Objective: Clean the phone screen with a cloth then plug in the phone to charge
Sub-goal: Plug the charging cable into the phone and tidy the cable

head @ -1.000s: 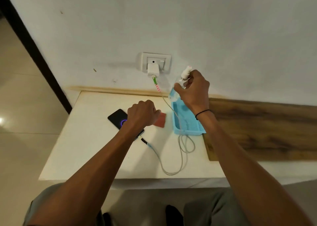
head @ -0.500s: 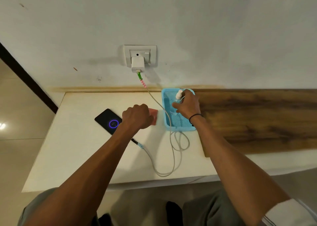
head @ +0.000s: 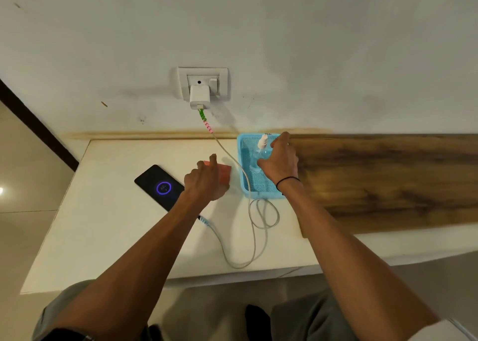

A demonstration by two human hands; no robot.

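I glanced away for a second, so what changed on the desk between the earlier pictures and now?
The right hand brought the spray bottle down from near the socket into the blue basket and is opening off it. The left hand uncurled over the red cloth. The phone, cable and charger stayed put.

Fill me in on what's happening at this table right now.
A person is at a white table. The right hand is on a small spray bottle standing in a blue basket, while the left hand touches a red cloth. The phone lies face up, screen showing a charging ring, with a white cable running to the charger in the wall socket.
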